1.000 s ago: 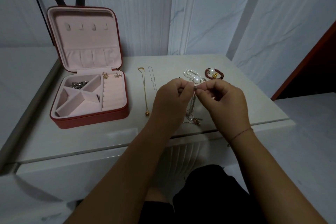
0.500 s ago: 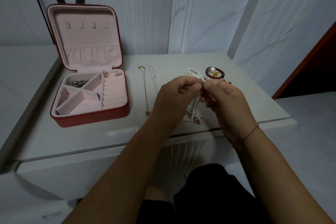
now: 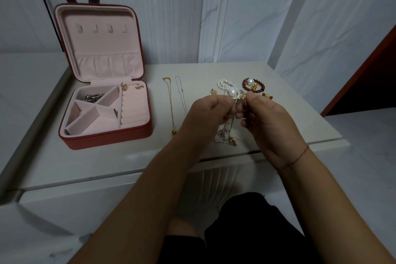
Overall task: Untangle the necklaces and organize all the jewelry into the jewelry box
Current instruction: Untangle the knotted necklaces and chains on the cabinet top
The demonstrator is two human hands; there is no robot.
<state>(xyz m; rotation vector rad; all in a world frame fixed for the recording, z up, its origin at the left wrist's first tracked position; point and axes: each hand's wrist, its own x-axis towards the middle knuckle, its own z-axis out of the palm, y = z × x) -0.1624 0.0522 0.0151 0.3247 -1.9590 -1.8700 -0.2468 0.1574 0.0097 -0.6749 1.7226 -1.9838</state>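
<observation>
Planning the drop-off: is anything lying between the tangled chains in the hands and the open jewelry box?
Yes. A gold necklace and a thin silver chain lie stretched out on the table between the tangled chains and the jewelry box. Its lid stands open; carrying high should clear both.

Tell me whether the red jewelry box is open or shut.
Open. The jewelry box has its lid standing upright, leaving the pink compartments exposed.

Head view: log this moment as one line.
left hand: pinches tangled chains | right hand: pinches tangled chains | gold necklace, silver chain: laid out straight | jewelry box: open
</observation>
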